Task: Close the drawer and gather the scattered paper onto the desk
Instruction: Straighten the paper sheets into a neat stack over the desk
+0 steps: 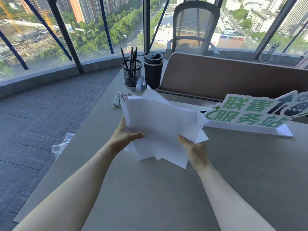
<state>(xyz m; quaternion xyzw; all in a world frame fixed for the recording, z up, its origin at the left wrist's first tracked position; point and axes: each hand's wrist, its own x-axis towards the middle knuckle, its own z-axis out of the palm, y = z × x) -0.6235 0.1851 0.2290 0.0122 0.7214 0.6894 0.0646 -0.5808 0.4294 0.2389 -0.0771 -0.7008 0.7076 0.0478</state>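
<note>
Setting: High-rise office corner, curved glass wall over city and trees, grey carpet below; a pale grey worktop (150, 189) fills the foreground.

Left hand (124, 135): fingers curled under the left edge of the paper stack (160, 130), thumb pressed flat on top; closed on the sheets.

Right hand (194, 150): thumb lies on the stack's near right corner, the other fingers are tucked beneath and out of sight; also closed on the sheets.

Why held so: a hand on each side looks meant to keep loose sheets from sliding apart while they are squared up or lowered; that is my reading, not a thing seen.

Paper stack: plain white, many sheets, badly fanned, corners poking out at the near edge, the right side and the far top. It is lifted and tilted over the middle of the worktop; whether the near edge touches the surface I cannot tell.

Task progress: the sheets appear gathered; setting them down remains. The drawer is not in view.

Around it: a crumpled rag (117, 100) just beyond the stack's far left corner; further back a mesh pen holder (131, 74) with pencils, a small tape dispenser (140, 84) and a black travel mug (153, 70). A green-lettered sign (250, 114) stands to the right, close beside the sheets. A brown divider panel (225, 77) and a mesh office chair (195, 27) sit behind.

Off the worktop: a clear plastic bag (61, 145) hangs by the left edge.
</note>
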